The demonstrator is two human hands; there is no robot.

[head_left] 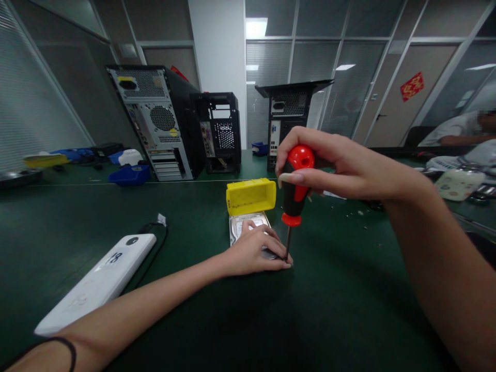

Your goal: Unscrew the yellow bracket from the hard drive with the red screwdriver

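Observation:
My right hand (329, 165) is wrapped round the red and black handle of a screwdriver (295, 194), held nearly upright. Its thin shaft points down to the right front corner of a silver hard drive (234, 227), where the tip is hidden by fingers. Lying over the drive, my left hand (258, 250) grips it against the table. The thumb and fingertips of that hand meet around the screwdriver's tip. Just behind the drive, a yellow plastic bin (251, 199) rests on its side with its opening facing me; whether it touches the drive I cannot tell.
A white power strip (101, 281) with a black cable lies at left on the dark green table (349, 310). Computer cases (163, 119) stand along the back, beside a blue bin (129, 175). Small bits lie scattered right. A person (453, 129) sits at far right.

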